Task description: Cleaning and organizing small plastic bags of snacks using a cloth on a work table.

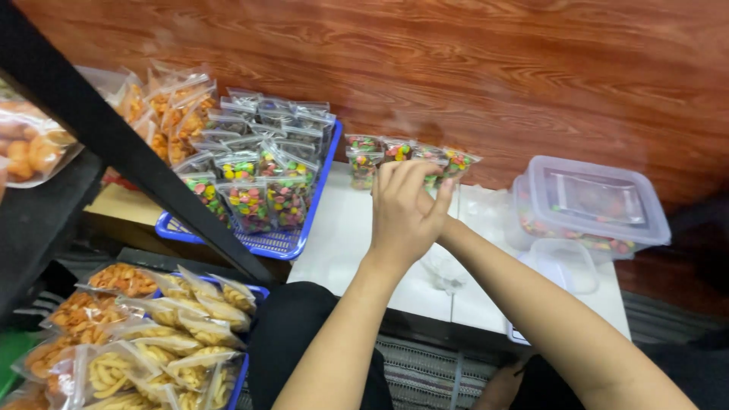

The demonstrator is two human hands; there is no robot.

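Both hands met at the centre of the frame: the left hand [402, 216] covered the right hand [434, 203], fingers closed on a small clear candy pouch [439, 171] above the white worktop [342, 235], beside a lidded plastic tub [596, 199] at right.

My left hand [402, 216] covers nearly all of my right hand [444, 199], so I cannot tell what the fingers grip or how tightly they close. The dark diagonal beam [129, 144] hides parts of the blue tray [304, 235] and its candy packets [254, 201], and the left and near edges cut off the orange snack bags [30, 148] and yellow snack bags [152, 357]. The sweets inside the lidded clear container [592, 201] at right are too small to distinguish.
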